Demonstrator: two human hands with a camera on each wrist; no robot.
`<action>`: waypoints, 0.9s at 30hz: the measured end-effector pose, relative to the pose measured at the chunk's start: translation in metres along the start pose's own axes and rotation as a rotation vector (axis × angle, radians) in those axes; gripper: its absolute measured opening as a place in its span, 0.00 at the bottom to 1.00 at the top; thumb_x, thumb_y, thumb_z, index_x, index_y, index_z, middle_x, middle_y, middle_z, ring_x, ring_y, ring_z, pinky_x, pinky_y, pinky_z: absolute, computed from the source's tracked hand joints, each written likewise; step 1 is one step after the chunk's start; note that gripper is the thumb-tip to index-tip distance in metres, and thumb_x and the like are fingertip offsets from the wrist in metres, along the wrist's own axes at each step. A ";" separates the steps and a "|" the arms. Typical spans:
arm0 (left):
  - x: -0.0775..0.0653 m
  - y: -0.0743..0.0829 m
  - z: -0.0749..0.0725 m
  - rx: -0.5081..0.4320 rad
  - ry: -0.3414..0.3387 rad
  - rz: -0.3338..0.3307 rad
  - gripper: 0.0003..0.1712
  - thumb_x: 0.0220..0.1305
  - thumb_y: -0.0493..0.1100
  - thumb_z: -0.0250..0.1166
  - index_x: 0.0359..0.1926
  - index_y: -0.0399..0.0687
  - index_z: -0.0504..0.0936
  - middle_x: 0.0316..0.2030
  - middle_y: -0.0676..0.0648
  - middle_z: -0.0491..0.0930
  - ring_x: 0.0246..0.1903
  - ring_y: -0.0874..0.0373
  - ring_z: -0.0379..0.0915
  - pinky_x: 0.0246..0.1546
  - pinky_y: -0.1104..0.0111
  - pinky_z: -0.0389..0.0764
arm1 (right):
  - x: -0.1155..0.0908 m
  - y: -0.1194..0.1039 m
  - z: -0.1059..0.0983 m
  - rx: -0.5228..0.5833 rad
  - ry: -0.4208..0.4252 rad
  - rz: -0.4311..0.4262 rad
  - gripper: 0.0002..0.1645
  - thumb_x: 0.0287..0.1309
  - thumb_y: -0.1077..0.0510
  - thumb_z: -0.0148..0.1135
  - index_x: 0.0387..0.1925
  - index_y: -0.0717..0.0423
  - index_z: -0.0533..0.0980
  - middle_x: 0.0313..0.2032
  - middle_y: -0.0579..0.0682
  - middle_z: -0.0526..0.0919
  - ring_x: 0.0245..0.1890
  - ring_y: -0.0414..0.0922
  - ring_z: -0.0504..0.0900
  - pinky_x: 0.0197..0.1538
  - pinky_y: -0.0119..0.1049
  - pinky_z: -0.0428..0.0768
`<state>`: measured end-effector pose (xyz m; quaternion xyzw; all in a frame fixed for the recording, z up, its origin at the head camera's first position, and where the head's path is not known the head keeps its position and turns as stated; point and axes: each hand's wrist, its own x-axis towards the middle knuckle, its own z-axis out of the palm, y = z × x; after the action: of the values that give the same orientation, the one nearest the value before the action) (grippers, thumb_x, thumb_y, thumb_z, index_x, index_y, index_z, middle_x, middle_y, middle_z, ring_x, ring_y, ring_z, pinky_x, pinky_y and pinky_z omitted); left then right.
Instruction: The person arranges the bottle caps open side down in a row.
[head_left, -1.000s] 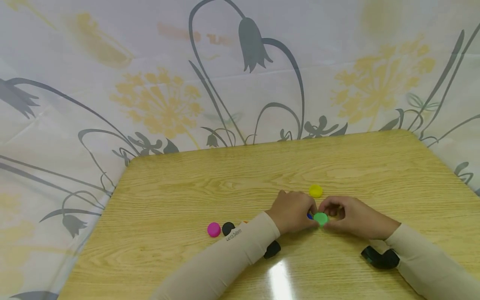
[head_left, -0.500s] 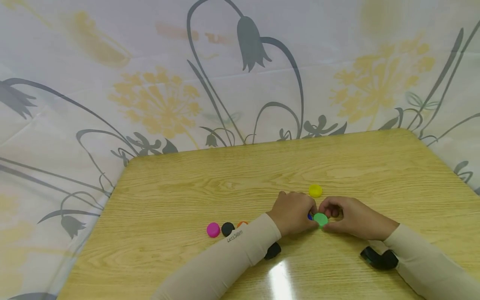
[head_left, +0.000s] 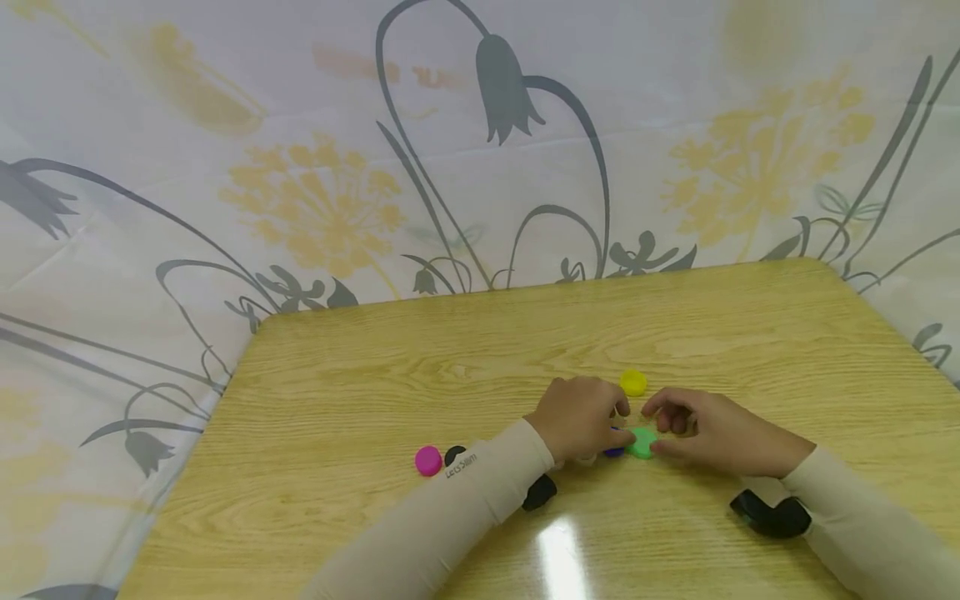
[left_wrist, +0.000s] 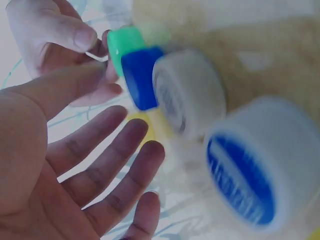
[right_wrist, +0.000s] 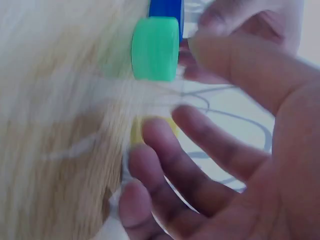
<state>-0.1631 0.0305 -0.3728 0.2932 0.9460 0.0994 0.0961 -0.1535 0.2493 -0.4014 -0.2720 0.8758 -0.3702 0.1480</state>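
A green bottle cap (head_left: 642, 443) rests on the table between both hands, beside a blue cap (head_left: 613, 452). My left hand (head_left: 581, 421) is just left of them, fingers spread and loosely bent in the left wrist view, gripping nothing. My right hand (head_left: 716, 433) stands right of the green cap, its thumb near or touching it and its other fingers apart. In the left wrist view, a white cap (left_wrist: 200, 92) stands beside the blue one, and a white cap with a blue printed top (left_wrist: 280, 165) is closer to the camera.
A yellow cap (head_left: 633, 382) lies beyond the hands. Left along the table (head_left: 450, 358) are a magenta cap (head_left: 428, 461) and a black cap (head_left: 454, 455), partly behind the left sleeve. A flower-print cloth (head_left: 450, 167) hangs behind the table.
Both hands have let go of the green cap; their fingers have opened and drawn slightly apart. More of the blue cap shows. The left sleeve now covers the orange cap.
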 end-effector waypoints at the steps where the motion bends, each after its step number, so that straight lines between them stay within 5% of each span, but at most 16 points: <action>1: 0.001 -0.001 -0.002 -0.002 0.007 -0.005 0.17 0.64 0.59 0.68 0.50 0.61 0.87 0.44 0.63 0.86 0.39 0.71 0.81 0.42 0.70 0.79 | 0.000 0.000 -0.002 -0.017 0.024 0.018 0.20 0.64 0.50 0.67 0.52 0.55 0.76 0.37 0.44 0.79 0.35 0.32 0.75 0.37 0.30 0.77; 9: 0.017 -0.010 -0.012 0.003 0.046 -0.040 0.18 0.67 0.56 0.65 0.54 0.58 0.84 0.44 0.60 0.86 0.39 0.70 0.79 0.39 0.73 0.77 | 0.009 0.002 -0.013 -0.114 0.175 0.091 0.18 0.66 0.53 0.65 0.52 0.58 0.76 0.33 0.44 0.80 0.30 0.33 0.76 0.32 0.30 0.77; 27: 0.048 -0.009 -0.011 0.051 0.027 -0.102 0.19 0.65 0.54 0.68 0.56 0.58 0.84 0.51 0.60 0.86 0.48 0.64 0.82 0.49 0.65 0.81 | 0.039 0.012 -0.015 -0.145 0.136 0.086 0.21 0.61 0.59 0.68 0.53 0.64 0.77 0.32 0.45 0.81 0.31 0.39 0.77 0.36 0.29 0.77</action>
<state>-0.2096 0.0487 -0.3700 0.2454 0.9632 0.0741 0.0808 -0.1958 0.2420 -0.4026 -0.2183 0.9191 -0.3170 0.0838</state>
